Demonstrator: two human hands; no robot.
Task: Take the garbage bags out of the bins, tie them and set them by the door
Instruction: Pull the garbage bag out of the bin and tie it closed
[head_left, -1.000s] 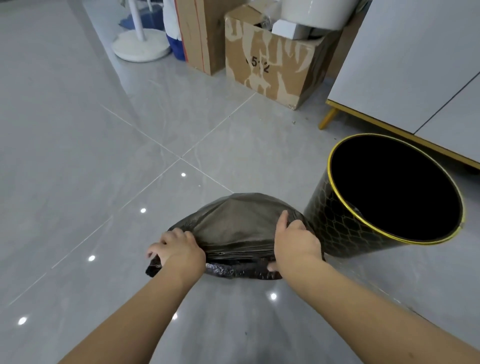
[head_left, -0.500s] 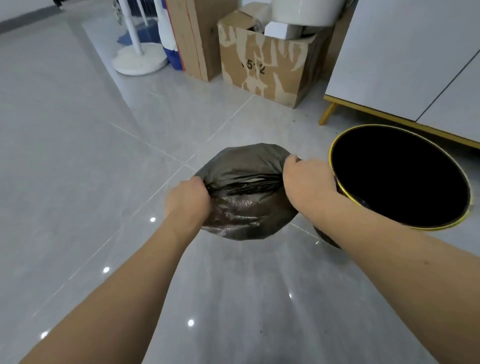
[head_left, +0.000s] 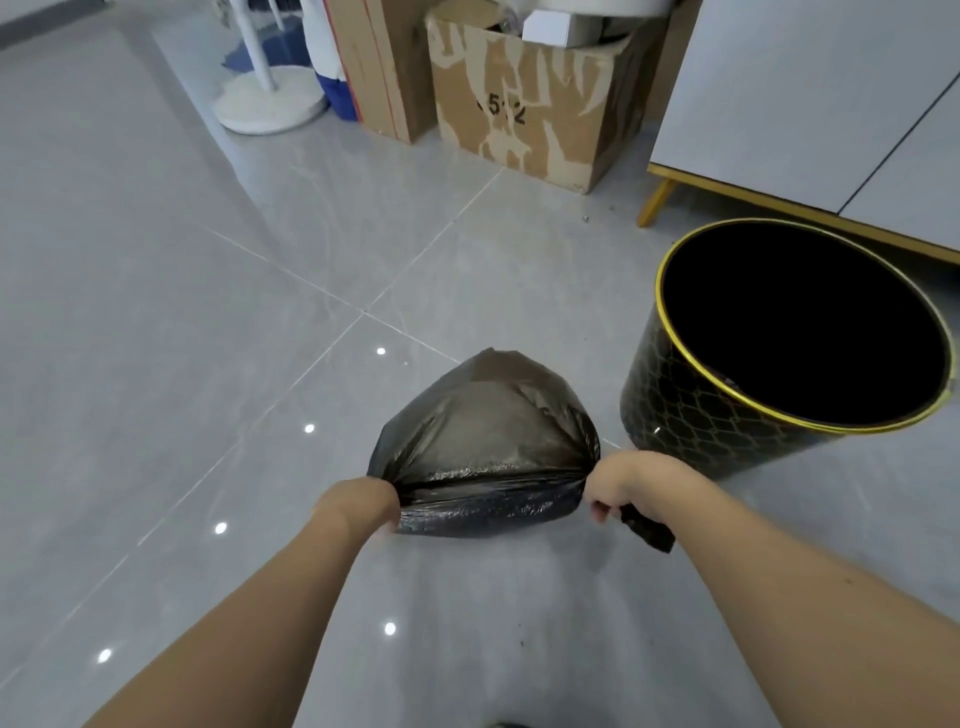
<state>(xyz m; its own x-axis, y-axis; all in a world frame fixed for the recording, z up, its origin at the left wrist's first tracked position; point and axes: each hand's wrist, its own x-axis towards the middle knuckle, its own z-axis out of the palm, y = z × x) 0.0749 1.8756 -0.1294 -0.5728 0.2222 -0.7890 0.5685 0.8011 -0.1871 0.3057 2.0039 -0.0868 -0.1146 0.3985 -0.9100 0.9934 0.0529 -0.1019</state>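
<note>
Garbage bag (head_left: 485, 441) out of its bin, low over the floor (head_left: 156, 312), just left of the black gold-rimmed bin (head_left: 727, 431) and not touching it. Mouth of the bag drawn flat and taut into one line running left to right, straight between the two hands; body of the bag bulging away on the far side of that line, tapering to a point furthest from the person. Left hand (head_left: 358, 506) at the left end of the line, grip closed on the gathered plastic there, fingers hidden under the hand. Right hand (head_left: 621, 488) at the right end, nearer the bin, grip curled round the other corner, a loose tail of plastic sticking out below the fist. Both hands equally near the bag, each already on its own corner; for the knot, probably a matter of bringing the two ends together across that left-right axis and crossing them over the middle.

Bin upright, interior dark, nothing visible inside and no liner showing over the rim. Bag contents not visible through the plastic; only partly filled, judging by the slack shape. Beyond the bin, a torn cardboard box (head_left: 524, 98) holding white items, beside a white cabinet (head_left: 810, 104) on gold legs. No door in view.
</note>
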